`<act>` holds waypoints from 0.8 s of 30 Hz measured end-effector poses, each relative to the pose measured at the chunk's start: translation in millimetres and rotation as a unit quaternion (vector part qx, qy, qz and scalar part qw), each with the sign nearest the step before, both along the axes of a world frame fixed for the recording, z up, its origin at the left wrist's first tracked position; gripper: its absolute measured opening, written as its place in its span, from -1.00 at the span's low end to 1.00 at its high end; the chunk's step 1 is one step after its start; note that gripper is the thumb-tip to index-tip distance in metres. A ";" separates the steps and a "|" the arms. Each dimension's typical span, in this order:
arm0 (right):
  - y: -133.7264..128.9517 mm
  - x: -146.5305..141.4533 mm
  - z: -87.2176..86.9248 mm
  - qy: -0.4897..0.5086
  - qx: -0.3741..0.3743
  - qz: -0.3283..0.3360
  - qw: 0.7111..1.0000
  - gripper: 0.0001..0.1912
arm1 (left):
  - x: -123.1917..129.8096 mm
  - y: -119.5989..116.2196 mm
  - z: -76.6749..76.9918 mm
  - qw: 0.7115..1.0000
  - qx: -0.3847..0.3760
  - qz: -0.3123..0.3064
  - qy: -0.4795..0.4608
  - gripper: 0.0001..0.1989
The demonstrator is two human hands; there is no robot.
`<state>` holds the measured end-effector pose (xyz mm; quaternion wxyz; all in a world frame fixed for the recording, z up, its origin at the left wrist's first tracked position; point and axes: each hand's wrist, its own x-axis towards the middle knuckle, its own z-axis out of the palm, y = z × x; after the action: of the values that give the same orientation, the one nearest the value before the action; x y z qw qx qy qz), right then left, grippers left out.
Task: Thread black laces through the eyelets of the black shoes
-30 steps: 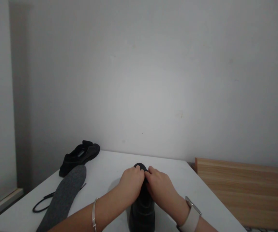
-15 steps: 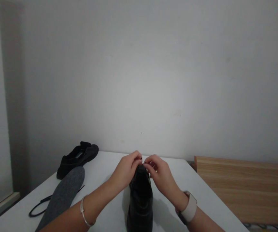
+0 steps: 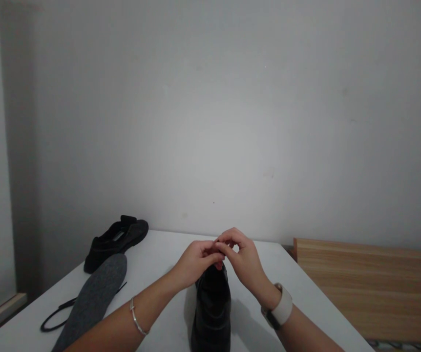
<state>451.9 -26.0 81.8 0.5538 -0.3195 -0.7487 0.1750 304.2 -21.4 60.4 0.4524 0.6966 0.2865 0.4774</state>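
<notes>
A black shoe (image 3: 212,313) stands on the white table (image 3: 166,313), its heel end towards me. Over its far end, my left hand (image 3: 198,261) and my right hand (image 3: 240,254) meet with their fingertips touching. The fingers of both hands are pinched together, and what they hold is too small and hidden to make out. The shoe's tongue and front lie mostly behind my hands.
To the left a second black shoe (image 3: 104,247) sits near the table's back edge. A grey felt insole (image 3: 96,293) lies in front of it, across a black shoelace (image 3: 54,325). Beyond the table's right edge is a wooden board (image 3: 371,288).
My hands were slightly apart and now touch. The left moved right and a little down; the right shifted slightly left and up over the left fingertips.
</notes>
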 end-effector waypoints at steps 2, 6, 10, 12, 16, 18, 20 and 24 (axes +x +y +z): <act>-1.5 -0.7 1.6 -0.004 0.000 0.016 1.000 -0.90 | -0.9 -0.5 0.2 1.000 0.015 0.008 0.012 -0.76; 2.9 2.8 -1.6 0.023 -0.033 0.047 0.998 -0.78 | -7.4 -4.9 3.7 0.995 0.053 0.017 0.080 -0.82; 13.0 9.6 -11.5 0.032 -0.119 0.090 0.988 -0.68 | -15.1 -14.2 11.3 0.916 0.267 0.087 0.288 -0.81; 14.1 10.6 -16.7 0.001 -0.163 0.142 0.976 -0.69 | -16.8 -17.5 12.7 0.830 0.390 0.115 0.383 -0.78; 10.0 8.3 -24.3 0.009 -0.209 0.194 0.958 -0.71 | -16.4 -17.2 6.9 0.713 0.536 0.148 0.428 -0.73; 9.3 8.1 -26.7 0.038 -0.224 0.193 0.955 -0.72 | -16.2 -15.4 2.2 0.706 0.558 0.166 0.402 -0.73; 11.1 10.0 -28.8 0.053 -0.232 0.185 0.953 -0.75 | -16.9 -14.7 -1.8 0.716 0.560 0.185 0.374 -0.74; 22.6 21.9 -37.6 0.020 -0.195 0.088 0.977 -0.79 | -23.8 -21.8 -8.4 0.764 0.520 0.180 0.337 -0.76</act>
<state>473.7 -3.5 44.2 0.4784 -0.3503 -0.7141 0.3721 280.5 -43.2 52.0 -0.1989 0.8765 0.2488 0.3609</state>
